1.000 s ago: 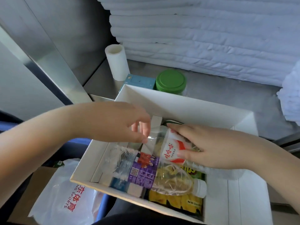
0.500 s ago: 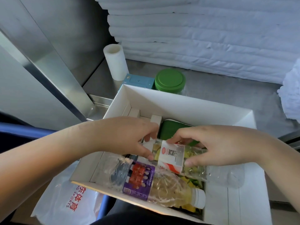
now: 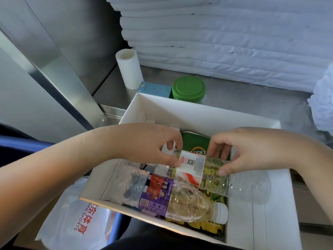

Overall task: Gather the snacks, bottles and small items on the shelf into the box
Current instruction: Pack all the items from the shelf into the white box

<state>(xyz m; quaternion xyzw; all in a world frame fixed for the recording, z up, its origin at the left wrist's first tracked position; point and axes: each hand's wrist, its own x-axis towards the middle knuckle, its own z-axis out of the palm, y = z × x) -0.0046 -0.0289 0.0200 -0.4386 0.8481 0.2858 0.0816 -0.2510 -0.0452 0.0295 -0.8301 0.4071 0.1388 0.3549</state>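
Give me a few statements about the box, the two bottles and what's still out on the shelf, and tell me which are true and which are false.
1. Both hands grip the red-and-white labelled bottle: the left hand at its cap end, the right hand along its body. True.
2. The purple-labelled bottle stands upright in the box. False: it lies on its side, white cap pointing right.
3. The green-lidded jar is inside the box. False: it stands on the shelf behind the box's far wall.
4. A white roll stands upright on the shelf, left of the blue box. True.
5. The green Lucky packet lies inside the box. True.
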